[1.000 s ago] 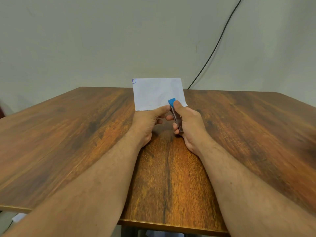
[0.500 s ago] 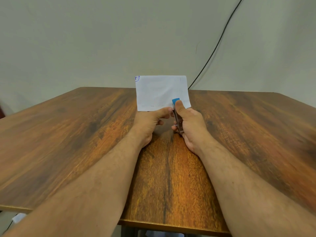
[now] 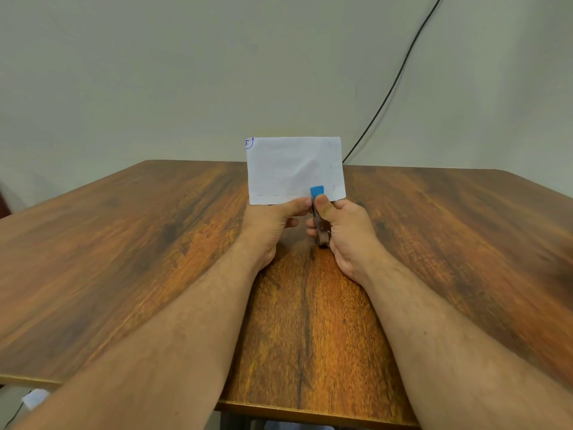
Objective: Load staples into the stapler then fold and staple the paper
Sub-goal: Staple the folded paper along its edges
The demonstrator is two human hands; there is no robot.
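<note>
Head view shows the folded white paper (image 3: pixel 294 169) held upright above the middle of the wooden table (image 3: pixel 124 259), a little higher and farther right than a second ago, with its top edge now level rather than tilted. The left hand (image 3: pixel 269 221) pinches the paper's lower edge, thumb laid along the front and fingers curled behind it. The right hand (image 3: pixel 344 231) grips the stapler (image 3: pixel 319 218), its fingers wrapped round the dark body and the thumb pressing on top just below the blue tip, which sits over the paper's lower right part; a second ago that tip stood nearer the paper's bottom edge. A small mark in blue pen, circled, shows at the paper's top left corner, too small to read. A faint dashed line runs along the bottom edge, and whether these are staples cannot be told. Most of the stapler is hidden inside the right hand, and the paper's bottom edge is covered by both thumbs. A black cable (image 3: pixel 390 88) hangs down the wall (image 3: pixel 155 72) behind the table.
</note>
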